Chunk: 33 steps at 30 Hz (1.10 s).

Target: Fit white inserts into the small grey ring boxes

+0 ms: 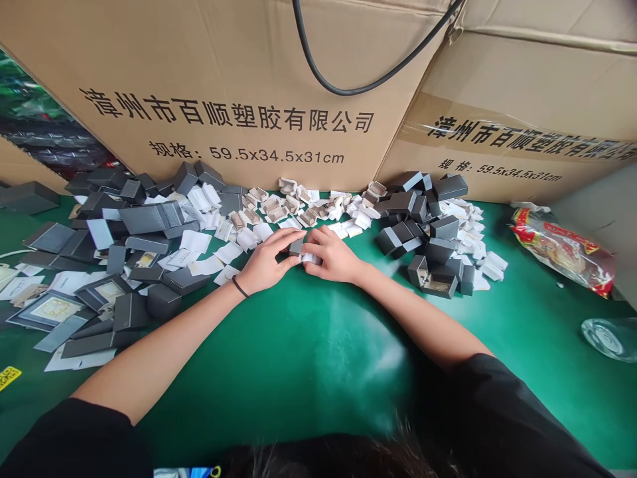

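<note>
In the middle of the green table, my left hand (269, 262) is closed round the left side of a small dark grey box (296, 247). My right hand (336, 255) meets it from the right, its fingers bent over the box and a bit of white paper (309, 257). The fingers hide most of the box, so its inside does not show. Just beyond both hands lie folded white cards (246, 239) and small beige inserts (276, 209).
Dark grey boxes (144, 219) and papers are heaped at left; another pile of boxes (438, 252) stands at right. Large cartons (239, 73) wall off the back, with a black cable (343, 91) hanging before them. A food bag (562, 252) and a glass (610, 338) lie far right.
</note>
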Each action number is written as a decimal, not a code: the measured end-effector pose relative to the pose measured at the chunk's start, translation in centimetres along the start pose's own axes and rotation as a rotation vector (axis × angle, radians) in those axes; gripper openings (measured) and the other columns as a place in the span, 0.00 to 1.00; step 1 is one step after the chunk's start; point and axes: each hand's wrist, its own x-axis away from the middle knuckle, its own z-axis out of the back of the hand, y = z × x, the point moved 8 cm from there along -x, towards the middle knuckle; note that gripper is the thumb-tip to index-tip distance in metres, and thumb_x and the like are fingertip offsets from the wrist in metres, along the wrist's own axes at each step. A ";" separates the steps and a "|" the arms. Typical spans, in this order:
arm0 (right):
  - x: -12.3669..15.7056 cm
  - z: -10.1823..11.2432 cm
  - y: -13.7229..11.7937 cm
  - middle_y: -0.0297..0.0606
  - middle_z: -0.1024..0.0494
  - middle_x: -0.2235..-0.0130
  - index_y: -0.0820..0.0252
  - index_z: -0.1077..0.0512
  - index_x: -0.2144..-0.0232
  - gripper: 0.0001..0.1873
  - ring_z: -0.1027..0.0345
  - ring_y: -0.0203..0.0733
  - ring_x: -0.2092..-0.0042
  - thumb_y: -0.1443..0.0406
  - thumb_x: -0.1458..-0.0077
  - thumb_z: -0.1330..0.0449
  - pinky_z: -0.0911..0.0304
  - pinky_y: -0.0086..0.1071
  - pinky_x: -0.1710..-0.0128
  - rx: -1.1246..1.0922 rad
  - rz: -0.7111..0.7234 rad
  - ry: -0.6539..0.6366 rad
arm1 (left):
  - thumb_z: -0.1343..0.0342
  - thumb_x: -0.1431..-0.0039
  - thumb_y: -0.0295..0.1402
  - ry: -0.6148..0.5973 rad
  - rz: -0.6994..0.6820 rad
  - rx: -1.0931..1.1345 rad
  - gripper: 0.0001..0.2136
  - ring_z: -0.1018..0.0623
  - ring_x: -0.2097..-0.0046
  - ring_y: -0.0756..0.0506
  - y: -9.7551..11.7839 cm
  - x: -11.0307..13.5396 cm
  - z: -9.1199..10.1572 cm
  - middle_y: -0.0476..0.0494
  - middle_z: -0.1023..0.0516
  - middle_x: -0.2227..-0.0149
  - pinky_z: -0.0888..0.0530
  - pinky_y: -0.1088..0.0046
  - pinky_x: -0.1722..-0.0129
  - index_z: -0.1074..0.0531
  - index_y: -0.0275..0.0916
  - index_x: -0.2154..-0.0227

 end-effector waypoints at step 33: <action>0.8 -0.7 -1.5 0.43 0.27 0.60 0.61 0.32 0.59 0.16 0.40 0.45 0.56 0.59 0.37 0.54 0.45 0.38 0.59 0.182 0.204 0.080 | 0.51 0.39 0.37 0.142 -0.131 -0.165 0.18 0.31 0.44 0.43 1.3 0.4 -0.2 0.38 0.31 0.47 0.32 0.66 0.44 0.37 0.38 0.48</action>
